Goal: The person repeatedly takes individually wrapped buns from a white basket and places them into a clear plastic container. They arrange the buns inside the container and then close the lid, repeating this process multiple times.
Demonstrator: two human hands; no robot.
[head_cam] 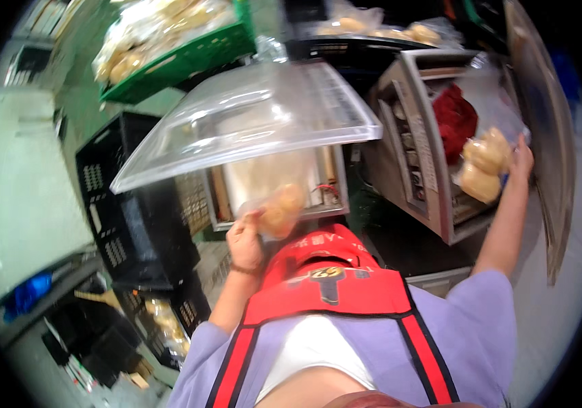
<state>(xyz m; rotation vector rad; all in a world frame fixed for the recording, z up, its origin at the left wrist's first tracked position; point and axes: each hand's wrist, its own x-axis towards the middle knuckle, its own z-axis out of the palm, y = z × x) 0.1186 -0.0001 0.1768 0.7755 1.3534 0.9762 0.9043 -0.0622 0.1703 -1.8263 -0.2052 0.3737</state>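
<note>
My left hand (pixel 246 244) grips a clear plastic bag of round, pale yellow food pieces (pixel 282 210). It is at the near edge of a metal chamber machine (pixel 343 189), which looks like a vacuum sealer. A raised transparent lid (pixel 250 127) covers part of the view into that machine. At the right, my right hand (pixel 522 159) holds another clear bag of pale yellow pieces (pixel 486 166) over a second open metal machine (pixel 436 168). A dark red cloth or bag (pixel 455 122) lies inside this one, beside the bag. What the food is, I cannot tell.
A green crate (pixel 179 64) of bagged food stands at the back left. Behind the machines is a black crate (pixel 357 48) with more bags. Black crates (pixel 135 204) stand at the left, near a pale table (pixel 26 194). A raised panel (pixel 541 127) rises at the far right.
</note>
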